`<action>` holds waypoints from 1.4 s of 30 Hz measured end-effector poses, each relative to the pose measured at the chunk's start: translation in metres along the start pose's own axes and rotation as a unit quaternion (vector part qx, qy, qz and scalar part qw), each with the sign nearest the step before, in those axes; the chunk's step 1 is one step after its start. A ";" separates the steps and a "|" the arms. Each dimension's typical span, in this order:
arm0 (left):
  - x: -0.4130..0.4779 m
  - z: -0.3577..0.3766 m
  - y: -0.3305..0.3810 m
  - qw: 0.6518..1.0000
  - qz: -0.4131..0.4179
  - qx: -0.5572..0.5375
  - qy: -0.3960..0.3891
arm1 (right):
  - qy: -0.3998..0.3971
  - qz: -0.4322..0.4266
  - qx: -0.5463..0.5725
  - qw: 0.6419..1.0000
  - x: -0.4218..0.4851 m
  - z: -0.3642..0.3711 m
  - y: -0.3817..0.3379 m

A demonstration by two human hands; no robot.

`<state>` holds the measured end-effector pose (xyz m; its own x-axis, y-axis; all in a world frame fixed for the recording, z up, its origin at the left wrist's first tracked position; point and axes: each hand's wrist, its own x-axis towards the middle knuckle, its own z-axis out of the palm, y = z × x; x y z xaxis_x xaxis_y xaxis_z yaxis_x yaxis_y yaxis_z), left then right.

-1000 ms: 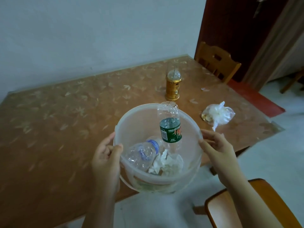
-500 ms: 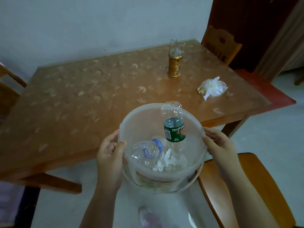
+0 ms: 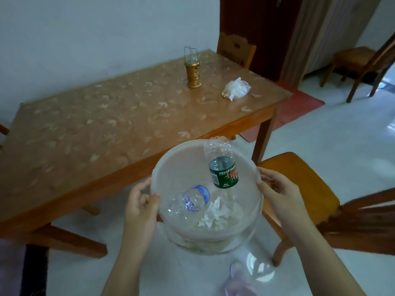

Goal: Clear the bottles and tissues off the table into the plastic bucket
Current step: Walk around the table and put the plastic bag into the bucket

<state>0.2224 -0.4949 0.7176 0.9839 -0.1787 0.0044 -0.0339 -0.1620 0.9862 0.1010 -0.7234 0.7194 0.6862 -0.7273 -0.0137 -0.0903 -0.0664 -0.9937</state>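
The plastic bucket [image 3: 171, 167] is being held in the air off the near edge of the table [image 3: 89, 129], above the pale floor. Inside it, a green-labelled bottle [image 3: 223, 174] is leaning against the far wall, its clear end poking above the rim. A blue-labelled bottle [image 3: 193, 199] is lying on its side at the left, and crumpled tissues [image 3: 213, 214] are sitting at the bottom beside it.

On the table, a gold lantern [image 3: 193, 72] is standing upright near the far edge, with a bunched plastic bag [image 3: 236, 89] lying to its right. A wooden chair [image 3: 303, 189] is standing just beside the bucket on the right.

The left hand [image 3: 140, 206] is clamping the bucket's left rim, thumb hooked over the edge. The right hand [image 3: 277, 193] is pressing against the right rim, fingers curled round it.
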 end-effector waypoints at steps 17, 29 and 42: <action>-0.180 0.019 -0.013 0.972 0.024 0.074 -0.220 | 0.180 0.104 0.037 0.977 -0.239 -0.140 0.026; -0.317 0.119 0.007 0.946 0.042 0.068 -0.313 | 0.251 0.125 0.048 0.959 -0.335 -0.303 0.049; -0.380 0.295 0.028 0.915 0.053 0.066 -0.394 | 0.350 0.119 0.072 0.926 -0.328 -0.458 0.078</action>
<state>-0.2040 -0.7182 0.6943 0.5438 -0.8360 -0.0739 -0.1931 -0.2103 0.9584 -0.4615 -0.8033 0.6971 0.0184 -0.9777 -0.2090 -0.0477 0.2079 -0.9770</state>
